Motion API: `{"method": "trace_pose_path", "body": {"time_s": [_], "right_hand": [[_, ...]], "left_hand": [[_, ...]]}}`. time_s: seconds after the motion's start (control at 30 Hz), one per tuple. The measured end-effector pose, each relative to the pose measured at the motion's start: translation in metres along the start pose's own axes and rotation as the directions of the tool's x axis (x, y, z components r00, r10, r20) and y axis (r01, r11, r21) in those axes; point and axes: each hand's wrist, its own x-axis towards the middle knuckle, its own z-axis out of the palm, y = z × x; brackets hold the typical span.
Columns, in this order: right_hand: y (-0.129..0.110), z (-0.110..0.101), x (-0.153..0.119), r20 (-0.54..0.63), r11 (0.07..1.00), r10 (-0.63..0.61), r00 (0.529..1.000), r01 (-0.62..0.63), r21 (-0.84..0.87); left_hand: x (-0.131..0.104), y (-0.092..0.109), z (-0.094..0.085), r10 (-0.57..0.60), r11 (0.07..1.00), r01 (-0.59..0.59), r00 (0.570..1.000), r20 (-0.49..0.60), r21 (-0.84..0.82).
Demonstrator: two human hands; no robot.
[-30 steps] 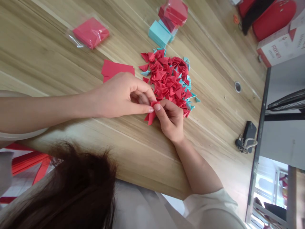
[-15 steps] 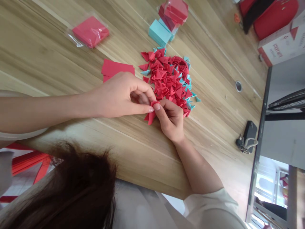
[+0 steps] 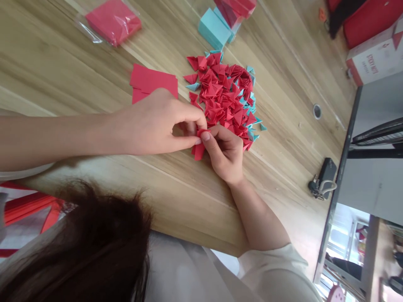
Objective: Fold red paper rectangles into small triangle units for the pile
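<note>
A small folded piece of red paper [image 3: 198, 152] is pinched between the fingertips of both hands, its two loose ends pointing down. My left hand [image 3: 157, 123] reaches in from the left, thumb and index finger closed on the paper's upper part. From the lower right comes my right hand [image 3: 227, 153], its thumb pressing on the same piece with the fingers curled behind. Just beyond the hands lies a heap of folded red paper triangles [image 3: 220, 94], mixed with light blue triangles [image 3: 252, 107]. Flat red paper slips [image 3: 154, 79] lie partly behind my left hand.
On the wooden table [image 3: 283, 84] are a plastic-wrapped red paper pack [image 3: 113, 21], light blue paper stacks [image 3: 214, 28] and another red pack [image 3: 236, 10]. To the right stand a sticky-note box [image 3: 371, 61] and a black case with keys [image 3: 325, 178]. Dark hair [image 3: 88, 247] covers the lower left.
The view has shifted slightly, so the table things sit a little higher. Both hands keep hold of the red paper, with the fingertips moved only slightly.
</note>
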Motion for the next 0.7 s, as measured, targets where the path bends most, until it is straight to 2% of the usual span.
{"method": "trace_pose_path", "body": {"time_s": [0.2,0.3,0.47,0.7], "right_hand": [[-0.0014,0.0004,-0.0006,-0.005,1.0,-0.013,1.0,0.013,0.025],[-0.0008,0.0007,-0.0007,-0.008,1.0,-0.016,1.0,0.016,0.02],[-0.0001,0.0007,-0.0005,-0.024,1.0,-0.015,1.0,0.015,0.002],[0.0001,0.0004,0.0003,-0.04,0.999,-0.033,0.999,0.033,-0.002]], "left_hand": [[0.0016,0.0028,-0.0015,-0.064,0.998,0.064,0.998,0.001,0.016],[0.0034,0.0033,-0.0007,-0.088,0.994,0.088,0.996,-0.006,-0.067],[0.0043,0.0039,-0.0008,-0.16,0.948,0.172,0.985,0.066,-0.267],[0.0052,0.0053,-0.003,-0.197,0.927,0.207,0.978,0.063,-0.313]]}}
